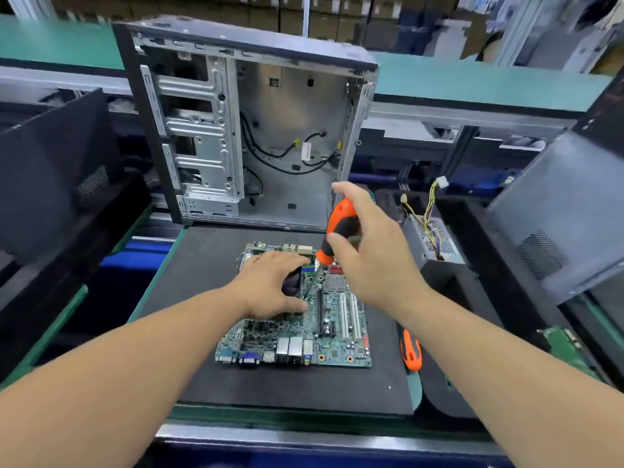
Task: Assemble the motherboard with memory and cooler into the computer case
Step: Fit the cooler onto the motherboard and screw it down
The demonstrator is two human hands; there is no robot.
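Green motherboard (297,329) lies flat on dark mat (209,265), near the open case (250,123); left hand (273,285) curls over the cooler (293,282), likely steadying it; right hand (368,251) grips an orange screwdriver (337,231), tip down, probably fastening cooler; spare screwdriver (410,352) right.

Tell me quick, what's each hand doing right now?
Left hand: fingers curled over the cooler on the motherboard, holding it.
Right hand: fingers gripping the orange screwdriver, tip down at the board.
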